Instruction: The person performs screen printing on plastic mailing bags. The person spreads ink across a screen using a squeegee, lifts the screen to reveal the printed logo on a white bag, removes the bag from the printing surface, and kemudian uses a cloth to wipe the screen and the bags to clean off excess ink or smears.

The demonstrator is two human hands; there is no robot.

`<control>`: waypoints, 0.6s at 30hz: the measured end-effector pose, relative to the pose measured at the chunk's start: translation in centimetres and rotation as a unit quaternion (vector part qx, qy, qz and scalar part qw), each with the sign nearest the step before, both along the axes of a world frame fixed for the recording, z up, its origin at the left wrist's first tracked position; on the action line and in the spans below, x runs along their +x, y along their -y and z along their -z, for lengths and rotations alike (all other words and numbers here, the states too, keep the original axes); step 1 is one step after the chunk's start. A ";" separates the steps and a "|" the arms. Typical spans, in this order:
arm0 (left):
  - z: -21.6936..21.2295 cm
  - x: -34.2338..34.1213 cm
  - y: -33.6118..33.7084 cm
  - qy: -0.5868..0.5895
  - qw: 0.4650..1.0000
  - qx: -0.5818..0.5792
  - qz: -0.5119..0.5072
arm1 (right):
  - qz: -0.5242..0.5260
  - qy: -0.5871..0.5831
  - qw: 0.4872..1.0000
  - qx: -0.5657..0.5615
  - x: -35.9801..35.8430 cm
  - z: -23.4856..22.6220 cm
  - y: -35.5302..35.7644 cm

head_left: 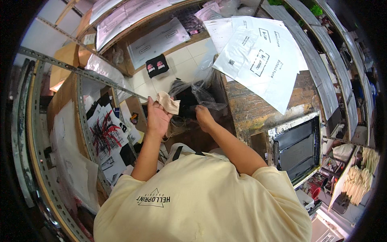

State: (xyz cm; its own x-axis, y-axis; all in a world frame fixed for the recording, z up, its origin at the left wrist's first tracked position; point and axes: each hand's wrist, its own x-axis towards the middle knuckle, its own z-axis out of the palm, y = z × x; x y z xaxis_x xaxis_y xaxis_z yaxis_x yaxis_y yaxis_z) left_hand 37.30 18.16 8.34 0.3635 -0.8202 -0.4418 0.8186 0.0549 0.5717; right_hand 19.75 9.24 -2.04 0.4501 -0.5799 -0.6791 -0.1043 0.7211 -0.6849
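A small folded beige cloth lies across the fingers of my left hand, its thumb raised along one side. Just to the right of it, a clear plastic bag sags open around black fabric. My right hand is closed at the bag's near edge and seems to pinch the plastic; its fingertips are partly hidden. Beyond the bag, a folded black textile with two pink prints rests on the pale tiled surface.
Large white printed plastic sheets cover a worn wooden table on the right. A framed printing screen stands nearer me. Metal-edged shelving with papers rises at the left. Another white packet lies at the back.
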 end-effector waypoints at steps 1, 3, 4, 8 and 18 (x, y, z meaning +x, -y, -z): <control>-0.6 -0.4 -0.3 -0.007 1.000 -0.012 -0.003 | 0.033 0.021 0.999 0.032 1.1 -0.2 0.3; 0.3 -1.1 -0.6 0.113 0.993 -0.009 0.031 | -0.039 -0.079 0.995 -0.045 2.2 -0.3 1.6; 0.1 -1.4 -0.1 0.172 0.984 -0.012 0.047 | -0.074 -0.129 0.985 -0.089 2.6 -1.4 2.2; -2.4 -3.3 0.4 0.145 0.987 0.009 0.074 | -0.057 -0.103 0.913 -0.391 -2.1 -9.8 1.9; -5.9 -13.6 4.9 0.237 0.934 -0.070 0.257 | 0.062 -0.145 0.823 -0.546 -13.6 -20.7 -1.4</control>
